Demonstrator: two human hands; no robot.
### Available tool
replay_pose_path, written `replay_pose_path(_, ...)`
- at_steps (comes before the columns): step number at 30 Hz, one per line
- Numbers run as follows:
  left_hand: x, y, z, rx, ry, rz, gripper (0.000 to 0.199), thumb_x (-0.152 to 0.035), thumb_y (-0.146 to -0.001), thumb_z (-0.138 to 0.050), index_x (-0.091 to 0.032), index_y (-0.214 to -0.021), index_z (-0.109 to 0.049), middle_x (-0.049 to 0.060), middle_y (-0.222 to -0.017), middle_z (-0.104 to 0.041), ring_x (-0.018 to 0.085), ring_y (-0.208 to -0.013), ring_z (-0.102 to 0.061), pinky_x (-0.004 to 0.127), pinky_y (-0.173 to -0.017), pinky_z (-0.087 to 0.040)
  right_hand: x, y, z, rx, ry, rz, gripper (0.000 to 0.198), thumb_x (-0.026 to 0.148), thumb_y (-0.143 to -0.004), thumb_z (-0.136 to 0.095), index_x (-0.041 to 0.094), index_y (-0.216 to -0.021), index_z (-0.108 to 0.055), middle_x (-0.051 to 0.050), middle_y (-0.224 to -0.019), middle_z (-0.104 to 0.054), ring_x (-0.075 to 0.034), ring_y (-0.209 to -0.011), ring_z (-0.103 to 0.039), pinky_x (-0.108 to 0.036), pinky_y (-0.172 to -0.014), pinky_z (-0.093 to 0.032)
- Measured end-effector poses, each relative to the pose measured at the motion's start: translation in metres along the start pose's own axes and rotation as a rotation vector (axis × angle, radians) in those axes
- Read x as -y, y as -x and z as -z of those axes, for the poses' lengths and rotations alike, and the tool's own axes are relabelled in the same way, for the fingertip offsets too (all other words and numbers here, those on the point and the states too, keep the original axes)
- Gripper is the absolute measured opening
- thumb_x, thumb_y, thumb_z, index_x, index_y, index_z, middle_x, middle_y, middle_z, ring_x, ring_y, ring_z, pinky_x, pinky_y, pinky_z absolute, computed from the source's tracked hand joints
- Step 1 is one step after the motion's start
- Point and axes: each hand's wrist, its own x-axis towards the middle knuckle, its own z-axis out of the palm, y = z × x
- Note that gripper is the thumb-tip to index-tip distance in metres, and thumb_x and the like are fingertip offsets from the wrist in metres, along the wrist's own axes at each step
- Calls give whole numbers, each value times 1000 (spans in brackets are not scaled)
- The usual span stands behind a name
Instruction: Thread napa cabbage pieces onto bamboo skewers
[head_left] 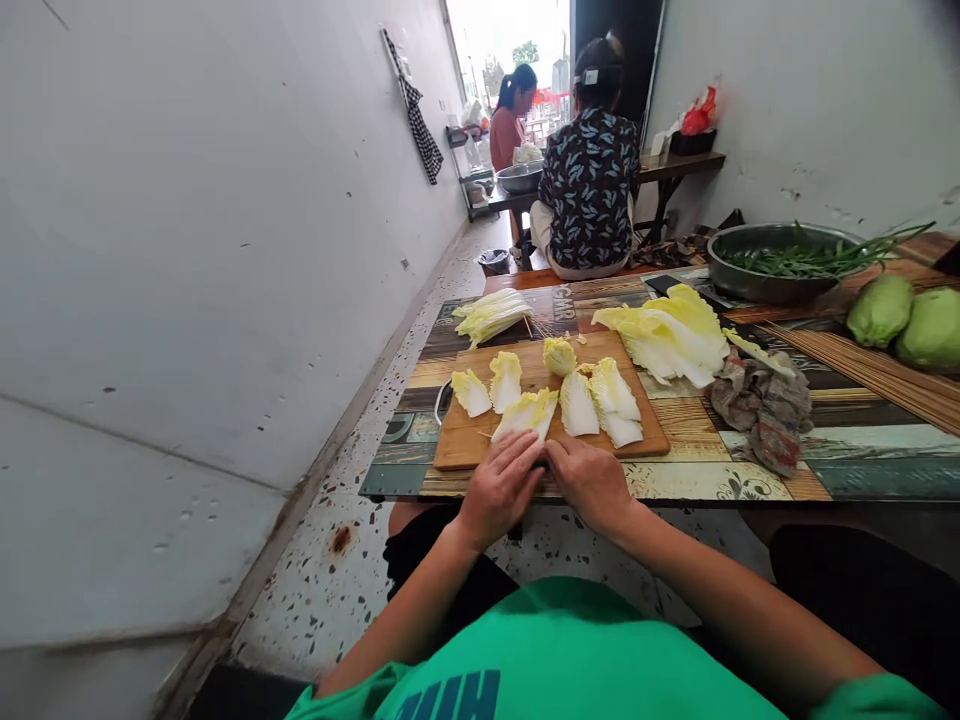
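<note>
A piece of napa cabbage leaf (527,412) lies at the near edge of a wooden cutting board (465,452). My left hand (504,485) presses its fingers over the white base of this leaf, thumb tucked below. Beside it, my right hand (589,482) is closed, fingertips together at the leaf's right end; what they pinch is hidden. A thin stick tip shows left of the leaf. Other cut leaf pieces (579,405) lie around it on the board, with a small yellow cabbage heart (559,356) behind.
Beyond the board lie stacked cabbage strips (493,315) and large leaves (671,335). To the right are a crumpled rag (765,405), bamboo skewers (862,365), green gourds (881,310) and a metal bowl of greens (784,262). Two people (592,185) sit farther back.
</note>
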Motion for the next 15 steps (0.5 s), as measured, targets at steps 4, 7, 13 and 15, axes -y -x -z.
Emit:
replay_pose_path(4,13,-7,25,-273,-107,142,43,-12,-91,-59,-24,-133,-59,10,-124,-70,21,-118,-65,43,-103,-54,-17,10,3,-112,-119,-50,35,16,-105,-33,15,-110,-68,-3,-95,-75,-14,-88,-72,-23,-75,-55)
replay_pose_path(7,28,-11,34,-363,-167,285,34,-15,-95,-55,-24,-126,-64,8,-118,-73,19,-109,-69,38,-98,-56,-31,28,11,-226,-226,-125,30,16,-103,-41,15,-114,-68,-6,-103,-77,-15,-95,-73,-24,-84,-56)
replay_pose_path(13,35,-40,27,-119,-56,114,29,-15,-94,-56,-25,-118,-68,5,-112,-75,17,-106,-70,36,-98,-56,-54,88,16,-432,-403,-378,25,24,-98,-50,21,-105,-74,-7,-96,-80,-20,-83,-77,-31,-75,-63)
replay_pose_path(15,37,-58,21,-54,-35,61,31,-17,-94,-56,-27,-121,-66,5,-115,-74,18,-110,-68,36,-100,-54,-63,112,11,-457,-528,-603,22,30,-92,-58,23,-102,-76,-5,-97,-80,-23,-85,-77,-33,-77,-63)
